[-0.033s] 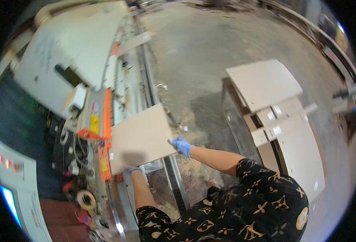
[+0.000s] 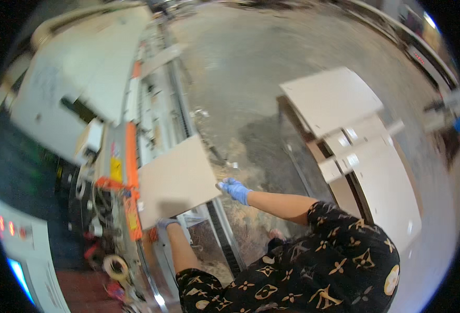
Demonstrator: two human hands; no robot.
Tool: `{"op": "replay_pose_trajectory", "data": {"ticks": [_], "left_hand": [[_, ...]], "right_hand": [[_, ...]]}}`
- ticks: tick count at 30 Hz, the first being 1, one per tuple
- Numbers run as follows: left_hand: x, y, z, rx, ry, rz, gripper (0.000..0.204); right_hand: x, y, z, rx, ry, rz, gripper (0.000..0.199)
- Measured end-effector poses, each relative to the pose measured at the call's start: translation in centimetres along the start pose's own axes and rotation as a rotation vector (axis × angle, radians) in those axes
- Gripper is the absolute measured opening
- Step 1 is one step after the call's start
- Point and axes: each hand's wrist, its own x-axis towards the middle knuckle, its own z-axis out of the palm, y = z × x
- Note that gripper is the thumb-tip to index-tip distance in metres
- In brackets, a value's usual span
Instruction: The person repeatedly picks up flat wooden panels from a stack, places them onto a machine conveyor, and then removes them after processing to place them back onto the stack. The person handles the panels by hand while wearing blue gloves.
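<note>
A flat beige board [image 2: 178, 180] lies slanted across the rails of the edge-working machine [image 2: 132, 151], its left edge against the orange guard. My left hand [image 2: 165, 223], in a bluish glove, grips the board's near edge, with its fingers partly hidden by the board. Just off the board's right corner is my right hand [image 2: 234, 191], in a blue glove. Its fingers are half bent and loosely apart, with a narrow gap to the board and nothing seen in them.
On the right, a low stand bears pale boards [image 2: 334, 101] and narrower strips [image 2: 344, 164]. Another board [image 2: 162, 60] rests farther along the machine. A control cabinet [image 2: 29, 245] with red lights and a lit screen stands at lower left, near a tape roll [image 2: 115, 267].
The board has shifted slightly left, away from my right hand, and a small gap now shows between them. My left hand stays at its near edge. The whole view has turned a little.
</note>
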Motion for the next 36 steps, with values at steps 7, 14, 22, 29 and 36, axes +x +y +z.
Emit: {"op": "replay_pose_trajectory", "data": {"ticks": [7,14,22,29,36], "left_hand": [[-9.8,-8.6,0.5,0.572,-0.289,0.544,0.042],[-28.7,-23.6,-1.3,0.821,-0.979,0.363,0.038],[-42.8,-28.9,-8.2,1.022,-1.303,0.239,0.043],[-50.0,-32.9,-10.9,0.807,-1.218,-0.475,0.042],[-60.9,-44.4,1.6,1.382,-1.797,0.640,0.065]], "right_hand": [[-22.2,14.7,-25.2,-0.946,0.890,0.189,0.049],[-45.6,28.4,-35.8,-0.806,1.342,0.872,0.084],[-59.5,37.5,-41.1,-0.866,1.341,0.795,0.076],[-66.2,40.7,-45.9,-0.620,1.566,0.355,0.048],[-65.7,44.5,-53.4,0.175,1.883,0.381,0.086]]}}
